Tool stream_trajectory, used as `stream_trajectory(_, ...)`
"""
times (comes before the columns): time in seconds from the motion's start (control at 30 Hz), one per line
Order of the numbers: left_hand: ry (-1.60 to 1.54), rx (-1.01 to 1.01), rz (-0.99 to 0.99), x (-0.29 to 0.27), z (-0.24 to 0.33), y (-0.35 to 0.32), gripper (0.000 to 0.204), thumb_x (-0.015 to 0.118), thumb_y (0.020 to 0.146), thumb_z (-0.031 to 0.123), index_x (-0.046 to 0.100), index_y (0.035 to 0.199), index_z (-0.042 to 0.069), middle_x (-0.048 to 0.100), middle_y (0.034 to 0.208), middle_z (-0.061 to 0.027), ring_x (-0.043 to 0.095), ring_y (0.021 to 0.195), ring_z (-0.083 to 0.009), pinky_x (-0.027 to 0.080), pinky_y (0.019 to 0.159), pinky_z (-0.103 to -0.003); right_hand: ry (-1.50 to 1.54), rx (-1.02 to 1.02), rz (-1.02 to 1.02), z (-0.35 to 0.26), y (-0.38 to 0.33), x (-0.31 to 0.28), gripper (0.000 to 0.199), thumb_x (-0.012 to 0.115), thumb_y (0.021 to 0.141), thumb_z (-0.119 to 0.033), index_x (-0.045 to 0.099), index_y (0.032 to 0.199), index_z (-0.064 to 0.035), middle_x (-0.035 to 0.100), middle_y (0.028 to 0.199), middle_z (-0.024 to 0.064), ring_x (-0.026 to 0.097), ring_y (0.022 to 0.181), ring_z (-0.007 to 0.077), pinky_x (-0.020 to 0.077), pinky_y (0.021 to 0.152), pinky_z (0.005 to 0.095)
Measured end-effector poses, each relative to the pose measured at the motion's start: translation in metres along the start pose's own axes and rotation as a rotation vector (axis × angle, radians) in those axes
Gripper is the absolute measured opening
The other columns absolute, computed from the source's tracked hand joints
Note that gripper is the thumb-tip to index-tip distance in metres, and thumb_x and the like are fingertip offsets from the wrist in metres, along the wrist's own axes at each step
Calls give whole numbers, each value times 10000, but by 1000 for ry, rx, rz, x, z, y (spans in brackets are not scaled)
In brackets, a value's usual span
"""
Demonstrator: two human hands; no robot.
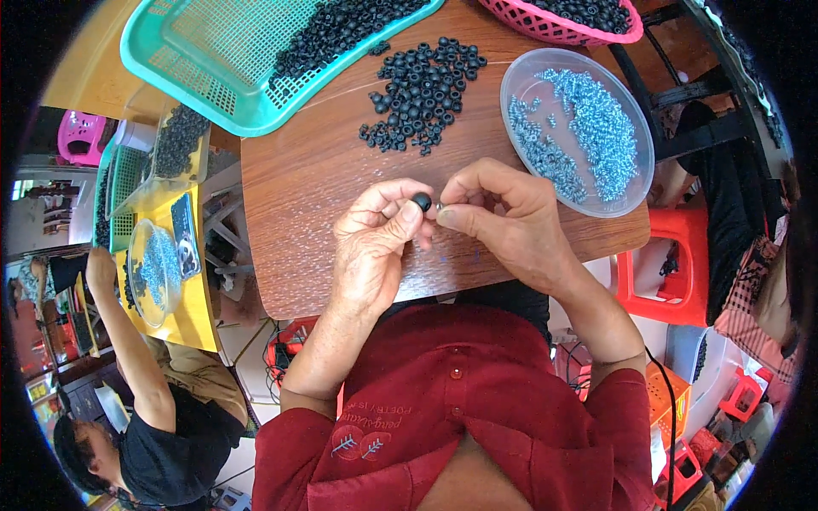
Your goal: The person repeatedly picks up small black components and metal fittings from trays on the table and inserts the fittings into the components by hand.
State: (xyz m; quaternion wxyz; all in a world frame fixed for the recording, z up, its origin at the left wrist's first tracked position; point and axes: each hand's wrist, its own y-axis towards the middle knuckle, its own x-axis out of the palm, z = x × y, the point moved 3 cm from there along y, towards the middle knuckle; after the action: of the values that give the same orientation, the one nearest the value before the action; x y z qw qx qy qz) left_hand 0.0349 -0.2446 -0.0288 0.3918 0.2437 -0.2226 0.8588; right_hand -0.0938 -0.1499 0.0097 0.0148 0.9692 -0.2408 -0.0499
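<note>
My left hand (375, 238) pinches a round black bead-like piece (422, 201) between thumb and fingers, above the near part of the brown wooden table (315, 213). Close beside it, my right hand (503, 213) has its thumb and forefinger pressed together on a tiny shiny piece (440, 206), too small to name for sure. The two pieces are almost touching. Beyond my hands lies a loose pile of the same small black pieces (422, 89), some showing holes. To the right, a round clear tray (558, 128) holds many small bluish metallic parts (601, 132).
A green mesh basket (256, 111) with black pieces stands at the far left, a pink basket (567, 25) at the far right. On my left a co-worker (162, 409) reaches toward a yellow table (192, 319) with tubs. A red stool (669, 264) stands at right.
</note>
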Motion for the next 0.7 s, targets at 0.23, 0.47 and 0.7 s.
stream_trajectory(0.23, 73, 44, 15, 1, -3, 2, 220, 664, 826, 33, 609, 1025, -45, 636, 842, -76, 583, 683, -123, 498, 605, -240, -109, -130, 52, -2, 1, 1, 101, 674, 719, 7, 596, 779, -16, 570, 716, 60, 560, 672, 152, 433, 569, 279)
stream_trajectory(0.47, 77, 38, -8, 0, -1, -5, 212, 675, 796, -11, 625, 998, -53, 647, 848, -100, 599, 698, -142, 518, 603, -255, -210, -93, 4, -2, 5, 0, 161, 716, 670, -44, 594, 770, -14, 571, 704, 56, 545, 633, 147, 433, 552, 288)
stream_trajectory(0.7, 71, -41, -140, -2, -3, -7, 217, 660, 833, 41, 622, 1021, -58, 656, 896, -120, 604, 723, -145, 507, 617, -262, -123, 164, -197, 5, 12, -6, 221, 763, 641, -93, 593, 743, 3, 576, 645, 20, 517, 607, 76, 422, 531, 251)
